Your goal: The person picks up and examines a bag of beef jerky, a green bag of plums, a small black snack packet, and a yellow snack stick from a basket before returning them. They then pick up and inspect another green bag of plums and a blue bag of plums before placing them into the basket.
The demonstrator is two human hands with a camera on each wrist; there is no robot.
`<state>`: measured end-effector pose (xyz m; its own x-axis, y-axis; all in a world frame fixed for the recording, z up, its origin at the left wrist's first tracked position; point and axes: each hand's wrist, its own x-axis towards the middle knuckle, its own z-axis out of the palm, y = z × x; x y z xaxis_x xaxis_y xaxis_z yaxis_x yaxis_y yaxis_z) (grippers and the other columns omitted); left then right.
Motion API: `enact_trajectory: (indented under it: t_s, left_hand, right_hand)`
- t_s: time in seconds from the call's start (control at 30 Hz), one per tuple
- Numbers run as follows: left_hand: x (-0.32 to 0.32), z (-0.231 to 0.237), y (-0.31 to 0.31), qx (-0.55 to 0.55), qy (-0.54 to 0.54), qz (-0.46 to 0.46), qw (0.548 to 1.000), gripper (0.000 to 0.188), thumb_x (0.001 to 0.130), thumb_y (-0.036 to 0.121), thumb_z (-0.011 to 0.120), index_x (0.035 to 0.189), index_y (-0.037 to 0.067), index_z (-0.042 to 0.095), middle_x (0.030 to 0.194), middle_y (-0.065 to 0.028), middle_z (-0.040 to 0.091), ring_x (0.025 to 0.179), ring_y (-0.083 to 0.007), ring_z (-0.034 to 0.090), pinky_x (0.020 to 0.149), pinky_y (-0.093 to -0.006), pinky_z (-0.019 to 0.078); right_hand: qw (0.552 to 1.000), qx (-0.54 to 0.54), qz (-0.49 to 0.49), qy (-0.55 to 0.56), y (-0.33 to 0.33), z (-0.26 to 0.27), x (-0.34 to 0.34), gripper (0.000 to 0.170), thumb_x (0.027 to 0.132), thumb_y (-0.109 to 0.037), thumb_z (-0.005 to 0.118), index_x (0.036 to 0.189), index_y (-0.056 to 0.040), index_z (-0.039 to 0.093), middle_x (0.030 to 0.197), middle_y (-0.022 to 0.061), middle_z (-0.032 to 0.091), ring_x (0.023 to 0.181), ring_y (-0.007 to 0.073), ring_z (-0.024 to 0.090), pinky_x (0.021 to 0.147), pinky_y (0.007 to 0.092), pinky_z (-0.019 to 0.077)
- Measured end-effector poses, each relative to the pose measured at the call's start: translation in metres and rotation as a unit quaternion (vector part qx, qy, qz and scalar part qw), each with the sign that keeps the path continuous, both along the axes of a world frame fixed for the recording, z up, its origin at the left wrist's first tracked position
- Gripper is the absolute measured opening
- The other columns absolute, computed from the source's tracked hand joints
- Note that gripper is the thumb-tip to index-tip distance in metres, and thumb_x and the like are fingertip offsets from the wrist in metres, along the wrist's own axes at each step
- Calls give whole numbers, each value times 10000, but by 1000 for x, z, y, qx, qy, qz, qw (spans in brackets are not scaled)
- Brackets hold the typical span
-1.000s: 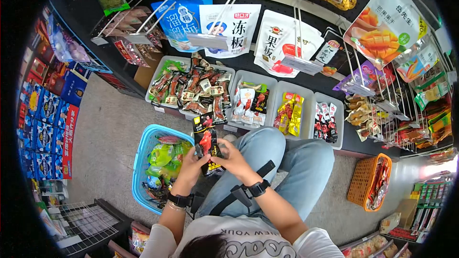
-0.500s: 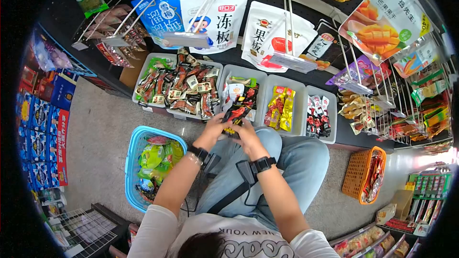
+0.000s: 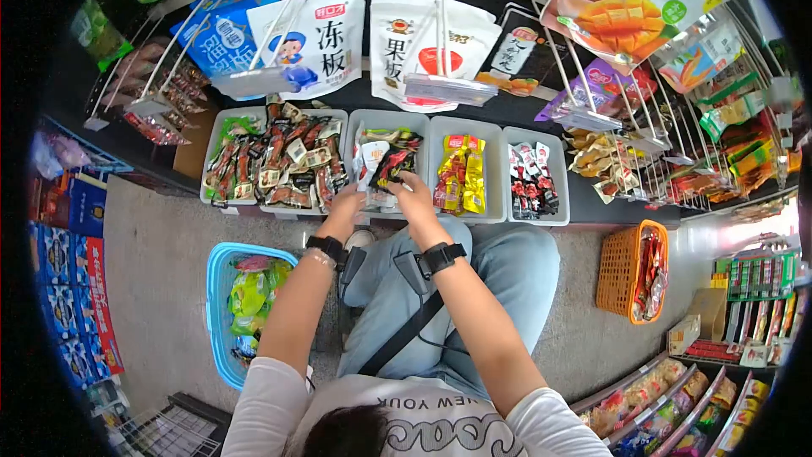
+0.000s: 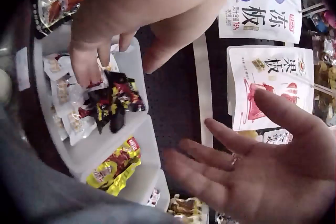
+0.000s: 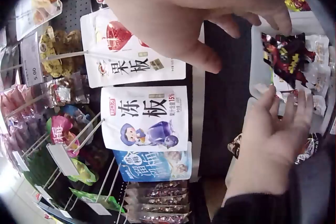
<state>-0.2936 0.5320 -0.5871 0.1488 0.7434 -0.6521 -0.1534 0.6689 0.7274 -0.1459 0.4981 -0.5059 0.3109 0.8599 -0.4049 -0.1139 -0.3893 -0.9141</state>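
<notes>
Black-and-red packets [image 3: 395, 162] lie on white ones [image 3: 370, 157] in a grey bin [image 3: 425, 129]. My left hand [image 3: 345, 205] is by its near left side; my right hand [image 3: 412, 196] reaches over its near edge. In the left wrist view, the left hand [image 4: 147, 8] has its fingers bent down over white packets [image 4: 68, 98] beside the black ones [image 4: 118, 100]; the right hand [image 4: 268, 155] is spread with nothing in it. In the right wrist view, the left hand's fingers [image 5: 294, 103] are near the black packets [image 5: 289, 58], under the loosely bent right hand [image 5: 184, 8].
Bins of sausage-like packs [image 3: 296, 161], yellow packets [image 3: 461, 173] and small packets [image 3: 533, 178] flank this one. Hanging bags [image 3: 321, 42] and metal hooks stand above. A blue basket [image 3: 216, 313] is on the floor at left, an orange basket [image 3: 613, 283] at right.
Both hands have moved forward from above the lap to the bin and let go of the black packets, which lie in it. The view has shifted, with the shelf sliding left.
</notes>
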Motion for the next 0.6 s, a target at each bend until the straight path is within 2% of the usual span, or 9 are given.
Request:
enact_trajectory:
  t_s: [0.03, 0.07, 0.17, 0.3, 0.4, 0.43, 0.53, 0.57, 0.6]
  left_hand:
    - [-11, 21, -12, -3, 22, 1, 1000, 542, 864, 201, 572, 1366, 98, 395, 1195, -73, 526, 1073, -229, 502, 896, -420, 408]
    - [-22, 31, -24, -7, 45, 4, 999, 537, 872, 193, 563, 1371, 100, 387, 1226, -63, 521, 1126, -227, 487, 893, -409, 406]
    - [-76, 41, -66, 27, 57, 61, 996, 450, 865, 204, 575, 1296, 114, 480, 1194, -32, 542, 1075, -191, 521, 870, -383, 415]
    - [-150, 62, -129, 39, 74, 163, 983, 407, 828, 138, 600, 1228, 114, 529, 1142, -19, 579, 970, -147, 552, 800, -380, 440]
    - [-204, 57, -176, 42, 83, 191, 977, 414, 856, 172, 577, 1259, 104, 508, 1122, -14, 573, 1006, -155, 536, 865, -372, 427]
    - [-214, 60, -189, 7, 134, 193, 972, 450, 840, 201, 602, 1266, 93, 503, 1109, -24, 571, 994, -156, 532, 858, -355, 422]
    - [-244, 39, -230, -36, 155, 212, 964, 445, 811, 189, 639, 1236, 121, 530, 1126, -21, 590, 991, -148, 541, 787, -359, 424]
    - [-249, 31, -240, -43, 166, 212, 962, 490, 797, 255, 685, 1239, 113, 528, 1137, -38, 586, 999, -159, 541, 772, -351, 425]
    - [-250, 27, -246, -56, 171, 205, 962, 512, 789, 280, 699, 1240, 109, 526, 1141, -46, 584, 1010, -163, 540, 771, -349, 431]
  right_hand:
    - [999, 30, 38, 11, -1, -6, -2, 492, 806, -224, 636, 1234, -11, 515, 1137, 102, 591, 1034, 207, 539, 869, 331, 422]
    - [997, 19, 61, 36, -5, -11, -5, 466, 816, -229, 624, 1223, -25, 524, 1144, 93, 591, 1032, 201, 539, 866, 334, 420]
    - [987, 4, 137, 89, -17, 10, -31, 331, 866, -228, 559, 1161, -78, 562, 1136, 64, 602, 1019, 178, 555, 857, 338, 418]
    - [958, -40, 245, 146, -40, 24, -82, 260, 898, -222, 539, 1118, -88, 570, 1088, 59, 628, 957, 178, 594, 808, 329, 456]
    - [940, -58, 296, 158, -55, 13, -119, 251, 904, -230, 545, 1111, -90, 569, 1081, 60, 630, 934, 174, 601, 785, 314, 466]
    - [936, -67, 309, 154, -61, 7, -132, 250, 900, -227, 553, 1104, -84, 566, 1071, 64, 633, 929, 171, 602, 777, 304, 470]
    - [913, -75, 376, 140, -81, -9, -161, 256, 902, -237, 556, 1104, -80, 562, 1064, 62, 635, 923, 166, 602, 765, 294, 473]
    - [909, -78, 386, 136, -87, -14, -170, 296, 878, -240, 590, 1109, -55, 566, 1052, 70, 636, 907, 163, 606, 753, 290, 478]
    - [915, -45, 395, 71, -93, -27, -181, 320, 848, -245, 615, 1092, -43, 576, 1021, 92, 648, 892, 195, 622, 748, 311, 486]
